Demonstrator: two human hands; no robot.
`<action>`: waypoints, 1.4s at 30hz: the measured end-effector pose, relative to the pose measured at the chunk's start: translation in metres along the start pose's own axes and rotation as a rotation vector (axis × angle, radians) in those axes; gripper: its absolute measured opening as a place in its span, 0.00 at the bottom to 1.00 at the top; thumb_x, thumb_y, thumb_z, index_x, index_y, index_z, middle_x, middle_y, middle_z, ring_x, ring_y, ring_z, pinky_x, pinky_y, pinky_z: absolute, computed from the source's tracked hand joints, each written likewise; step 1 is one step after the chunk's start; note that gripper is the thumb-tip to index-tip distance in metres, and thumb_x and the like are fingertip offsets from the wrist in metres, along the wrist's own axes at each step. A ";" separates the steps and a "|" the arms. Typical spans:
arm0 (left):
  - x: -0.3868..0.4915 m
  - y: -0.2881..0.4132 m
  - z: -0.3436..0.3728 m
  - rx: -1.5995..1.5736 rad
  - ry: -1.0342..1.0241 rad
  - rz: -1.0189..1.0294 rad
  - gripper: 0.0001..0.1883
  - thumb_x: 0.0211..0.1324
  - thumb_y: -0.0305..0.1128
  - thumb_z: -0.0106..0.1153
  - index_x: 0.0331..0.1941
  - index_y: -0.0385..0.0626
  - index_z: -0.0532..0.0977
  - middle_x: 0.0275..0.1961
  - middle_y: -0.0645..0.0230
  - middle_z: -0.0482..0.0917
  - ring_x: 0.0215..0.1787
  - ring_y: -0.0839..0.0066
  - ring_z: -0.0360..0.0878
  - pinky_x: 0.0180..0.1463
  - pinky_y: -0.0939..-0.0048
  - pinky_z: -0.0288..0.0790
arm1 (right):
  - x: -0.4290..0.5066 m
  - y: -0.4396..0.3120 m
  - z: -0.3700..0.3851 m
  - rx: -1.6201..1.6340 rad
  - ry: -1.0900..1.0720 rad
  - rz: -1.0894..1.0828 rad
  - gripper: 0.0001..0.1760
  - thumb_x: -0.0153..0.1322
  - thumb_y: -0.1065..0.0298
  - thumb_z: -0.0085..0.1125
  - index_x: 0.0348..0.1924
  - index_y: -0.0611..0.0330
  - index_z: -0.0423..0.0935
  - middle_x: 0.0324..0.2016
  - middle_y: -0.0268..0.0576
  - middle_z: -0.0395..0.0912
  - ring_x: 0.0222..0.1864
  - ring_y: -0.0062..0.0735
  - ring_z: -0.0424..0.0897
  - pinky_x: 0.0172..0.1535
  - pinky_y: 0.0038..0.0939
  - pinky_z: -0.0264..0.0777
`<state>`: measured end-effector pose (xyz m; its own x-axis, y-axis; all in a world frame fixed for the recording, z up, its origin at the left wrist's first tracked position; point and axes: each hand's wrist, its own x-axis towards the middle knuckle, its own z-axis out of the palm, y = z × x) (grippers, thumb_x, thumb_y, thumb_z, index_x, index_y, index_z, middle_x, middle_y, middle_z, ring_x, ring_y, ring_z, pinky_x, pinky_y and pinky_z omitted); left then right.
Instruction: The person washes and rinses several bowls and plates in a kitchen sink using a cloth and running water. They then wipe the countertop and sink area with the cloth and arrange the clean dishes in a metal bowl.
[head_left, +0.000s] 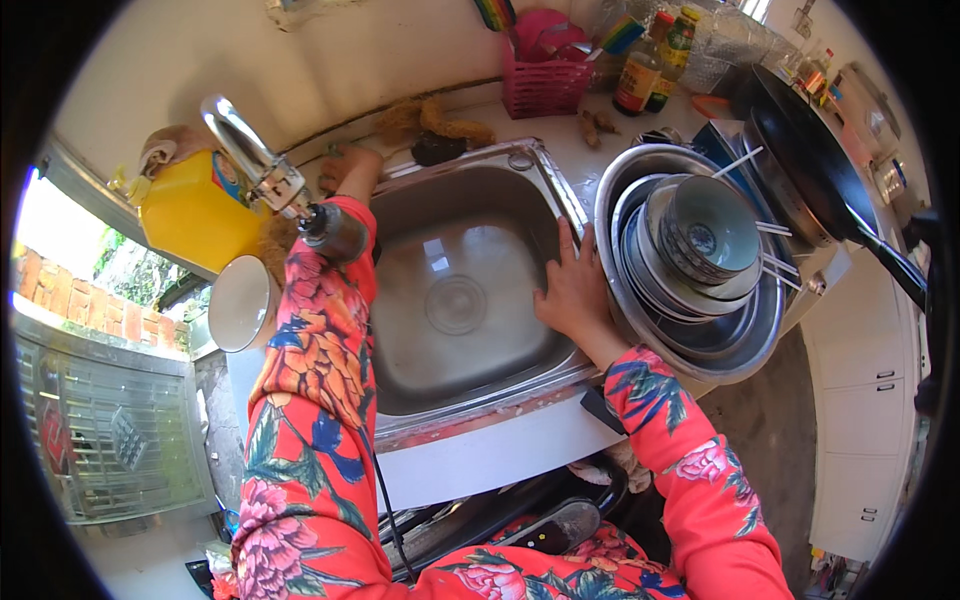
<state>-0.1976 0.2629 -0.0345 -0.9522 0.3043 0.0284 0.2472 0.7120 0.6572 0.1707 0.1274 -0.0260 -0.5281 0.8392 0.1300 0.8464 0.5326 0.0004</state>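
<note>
A stainless steel sink (465, 352) lies before me with a round drain; it looks to have some water in it. My left hand (351, 169) reaches past the faucet (281, 184) to the counter behind the sink's back left corner; whether its fingers hold something cannot be told. My right hand (574, 289) rests on the sink's right rim, fingers apart, holding nothing. Right beside it is a large metal basin (772, 330) with stacked bowls (712, 225) and white chopsticks (739, 161). Fibrous scrubbers (442, 124) and a dark scouring pad (437, 148) lie behind the sink.
A yellow plastic jug (195, 214) and a white bowl (241, 304) stand left of the sink. At the back are a pink basket (544, 86), sauce bottles (641, 79) and ginger-like roots (592, 127). A black frying pan (802, 142) leans at the right.
</note>
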 end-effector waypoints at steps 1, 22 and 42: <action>0.000 0.000 0.006 -0.199 -0.032 -0.094 0.22 0.61 0.41 0.42 0.58 0.51 0.67 0.62 0.56 0.64 0.69 0.57 0.53 0.67 0.48 0.46 | 0.000 0.000 -0.001 -0.007 -0.018 0.009 0.21 0.58 0.54 0.61 0.36 0.63 0.81 0.68 0.55 0.45 0.67 0.69 0.46 0.65 0.53 0.46; -0.051 -0.056 -0.036 0.043 -0.039 0.762 0.25 0.61 0.41 0.49 0.60 0.44 0.65 0.63 0.53 0.63 0.66 0.59 0.60 0.66 0.59 0.54 | 0.001 -0.001 -0.004 0.020 -0.052 0.023 0.21 0.58 0.56 0.62 0.37 0.62 0.81 0.69 0.53 0.44 0.68 0.67 0.43 0.67 0.53 0.42; -0.178 -0.050 -0.198 -0.828 -0.732 0.468 0.15 0.60 0.39 0.58 0.48 0.47 0.73 0.38 0.74 0.79 0.35 0.84 0.75 0.34 0.78 0.68 | -0.002 -0.003 -0.003 0.095 0.013 0.035 0.14 0.57 0.68 0.60 0.33 0.68 0.81 0.69 0.52 0.44 0.66 0.63 0.50 0.67 0.44 0.50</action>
<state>-0.0762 0.0485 0.0767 -0.4062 0.9037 0.1353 0.0958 -0.1051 0.9898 0.1693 0.1241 -0.0228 -0.4969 0.8562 0.1415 0.8536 0.5116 -0.0982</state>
